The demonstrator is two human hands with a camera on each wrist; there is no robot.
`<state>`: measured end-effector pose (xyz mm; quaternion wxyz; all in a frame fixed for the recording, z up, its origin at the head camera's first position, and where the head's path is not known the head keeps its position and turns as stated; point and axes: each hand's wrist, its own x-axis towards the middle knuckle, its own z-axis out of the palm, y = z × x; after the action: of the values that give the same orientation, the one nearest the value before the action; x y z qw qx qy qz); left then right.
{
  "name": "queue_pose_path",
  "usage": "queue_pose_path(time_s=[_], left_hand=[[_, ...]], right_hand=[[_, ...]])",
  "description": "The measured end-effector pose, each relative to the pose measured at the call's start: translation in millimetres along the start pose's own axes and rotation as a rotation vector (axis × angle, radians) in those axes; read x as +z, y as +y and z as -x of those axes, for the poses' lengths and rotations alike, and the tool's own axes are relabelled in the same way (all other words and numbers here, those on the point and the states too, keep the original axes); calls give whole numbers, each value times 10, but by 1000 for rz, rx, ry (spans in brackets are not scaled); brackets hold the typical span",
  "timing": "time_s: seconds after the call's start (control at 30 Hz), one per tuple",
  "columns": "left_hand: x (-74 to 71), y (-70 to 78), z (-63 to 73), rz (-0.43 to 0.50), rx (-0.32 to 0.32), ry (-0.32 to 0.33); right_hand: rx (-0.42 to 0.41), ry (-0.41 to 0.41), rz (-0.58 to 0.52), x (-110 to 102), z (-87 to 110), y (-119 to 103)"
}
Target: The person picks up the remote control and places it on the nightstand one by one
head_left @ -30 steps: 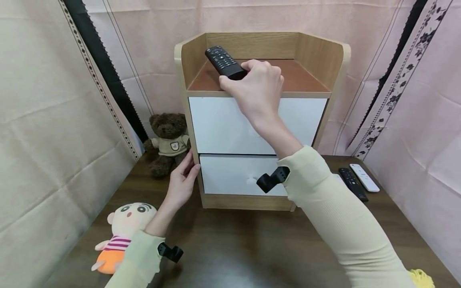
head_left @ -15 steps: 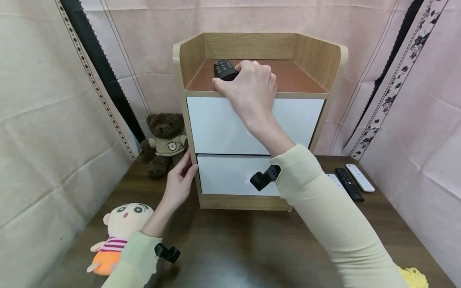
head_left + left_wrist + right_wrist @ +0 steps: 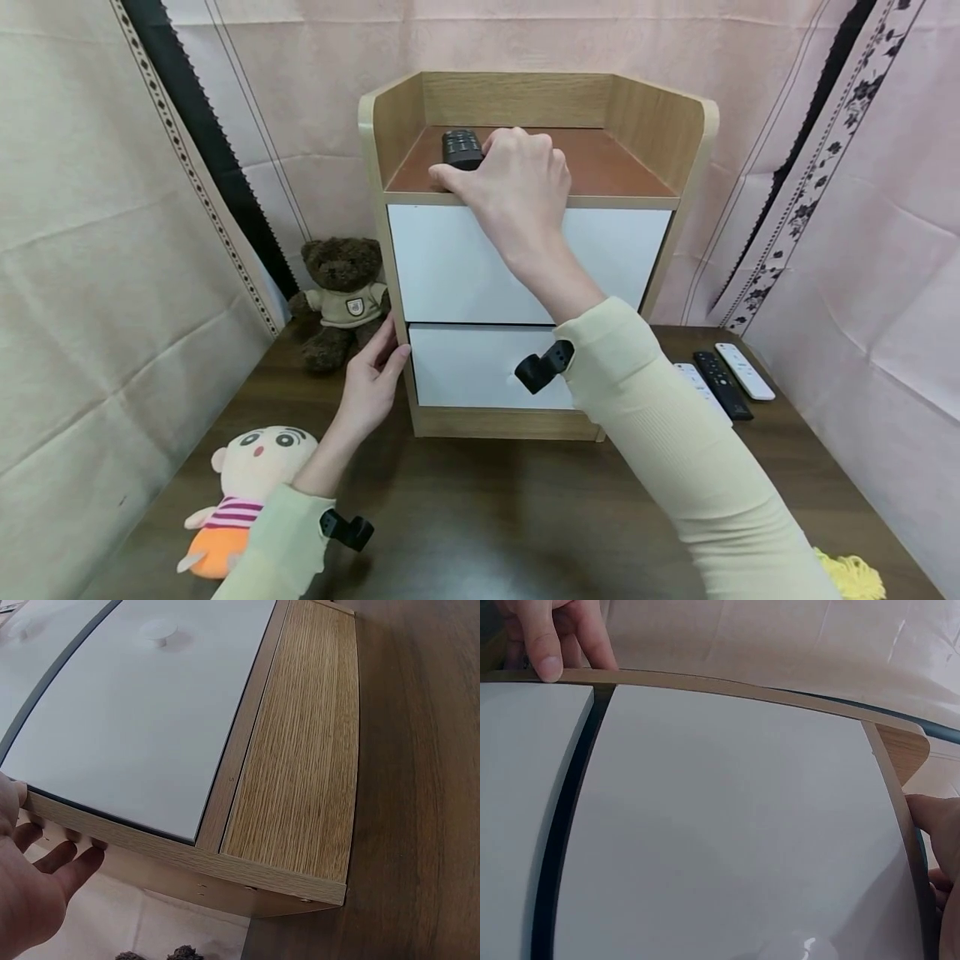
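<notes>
Pinches the black remote (image 3: 461, 147) by its near end with the nearer right hand (image 3: 521, 187), pointing its long axis mainly forward over the brown shelf (image 3: 592, 158), and grips the cabinet (image 3: 495, 422), well below, with the left hand (image 3: 372, 375).

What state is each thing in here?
Upper drawer: closed
Lower drawer: closed or nearly
Cabinet: upright
Upper remote: keys up, partly hidden
Table remotes: lying flat, keys up
Bear: sitting upright
Doll: face showing, partly hidden
Left hand: touching cabinet's side
Right hand: at upper remote, grip unclear
</notes>
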<state>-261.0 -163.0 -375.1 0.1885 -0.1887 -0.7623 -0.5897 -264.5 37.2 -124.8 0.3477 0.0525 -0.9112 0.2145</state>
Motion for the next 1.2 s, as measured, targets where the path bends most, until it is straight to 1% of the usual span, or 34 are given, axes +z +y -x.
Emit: queue_pose_path(time_s=[0.2, 0.43, 0.73, 0.83, 0.93, 1.07, 1.2], left_hand=[[-4, 26, 2, -6, 1, -2], [5, 13, -3, 6, 5, 1], [4, 13, 2, 6, -1, -1], [3, 4, 5, 10, -4, -1], [4, 6, 8, 12, -5, -4], [4, 8, 13, 14, 6, -2], [0, 5, 8, 9, 12, -3]], right_hand=[[-18, 2, 51, 17, -21, -21], [-48, -5, 114, 17, -19, -33], [-68, 7, 103, 16, 6, -24], [-64, 6, 60, -8, 26, 3], [-59, 23, -8, -60, 63, 68], [-87, 94, -121, -147, 137, 232], [-148, 198, -242, -258, 221, 439]])
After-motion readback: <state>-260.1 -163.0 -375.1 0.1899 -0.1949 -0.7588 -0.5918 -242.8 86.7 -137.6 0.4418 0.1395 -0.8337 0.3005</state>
